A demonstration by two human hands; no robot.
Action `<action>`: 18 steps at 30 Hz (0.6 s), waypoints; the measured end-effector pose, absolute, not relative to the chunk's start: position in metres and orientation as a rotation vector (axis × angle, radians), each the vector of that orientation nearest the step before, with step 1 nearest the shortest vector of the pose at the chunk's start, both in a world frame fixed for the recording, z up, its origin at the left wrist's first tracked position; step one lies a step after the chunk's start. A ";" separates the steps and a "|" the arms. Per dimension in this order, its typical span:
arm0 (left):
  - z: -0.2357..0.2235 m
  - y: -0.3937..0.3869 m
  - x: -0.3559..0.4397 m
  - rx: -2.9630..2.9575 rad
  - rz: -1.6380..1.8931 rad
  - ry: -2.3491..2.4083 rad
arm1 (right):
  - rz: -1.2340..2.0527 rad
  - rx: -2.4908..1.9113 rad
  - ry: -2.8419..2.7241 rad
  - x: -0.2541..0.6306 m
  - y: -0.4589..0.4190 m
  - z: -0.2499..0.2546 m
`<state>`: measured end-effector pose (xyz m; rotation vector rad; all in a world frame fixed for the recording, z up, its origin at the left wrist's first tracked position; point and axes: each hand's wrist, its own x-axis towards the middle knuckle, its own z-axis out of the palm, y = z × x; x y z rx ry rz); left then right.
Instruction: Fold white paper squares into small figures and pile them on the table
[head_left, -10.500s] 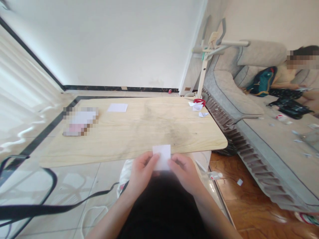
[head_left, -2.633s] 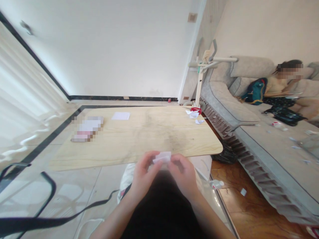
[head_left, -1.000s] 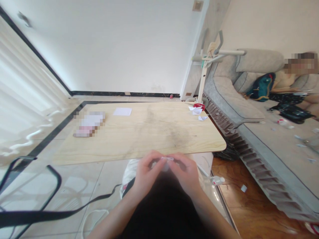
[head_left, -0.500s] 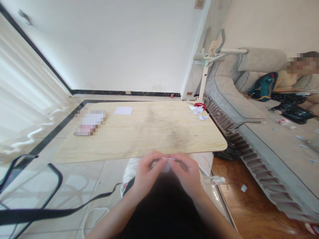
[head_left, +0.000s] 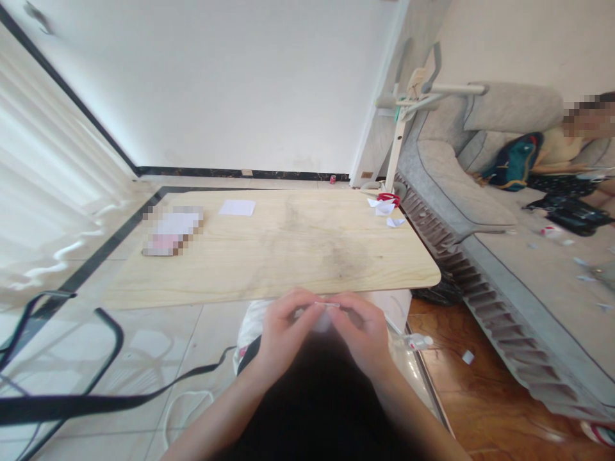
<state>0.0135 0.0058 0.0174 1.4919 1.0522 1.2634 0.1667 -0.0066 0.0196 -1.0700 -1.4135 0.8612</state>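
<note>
Both of my hands meet just below the near edge of the wooden table (head_left: 269, 256). My left hand (head_left: 283, 330) and my right hand (head_left: 361, 333) are closed in a pinch on a small folded white paper (head_left: 323, 315). Only a thin top edge and a pale patch of the paper show between my fingertips. My dark clothing hides the lower part of both hands.
A white sheet (head_left: 237, 207) and a blurred pink-white item (head_left: 172, 230) lie on the table's far left. Small folded papers (head_left: 384, 207) and a red ring sit at its far right corner. A grey sofa (head_left: 485, 211) with a seated person (head_left: 571, 153) stands right. Black straps (head_left: 72, 403) lie on the floor.
Over ten seconds the flat white paper got folded down to a small piece between my fingers. In the last second my hands barely moved; the view shifted slightly.
</note>
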 end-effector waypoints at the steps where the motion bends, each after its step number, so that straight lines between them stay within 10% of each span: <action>1: 0.018 0.005 0.013 1.494 1.260 1.057 | 0.863 -1.073 -1.411 0.167 -0.007 0.020; 18: 0.018 0.003 0.013 1.497 1.267 1.049 | 0.861 -1.067 -1.412 0.167 -0.007 0.017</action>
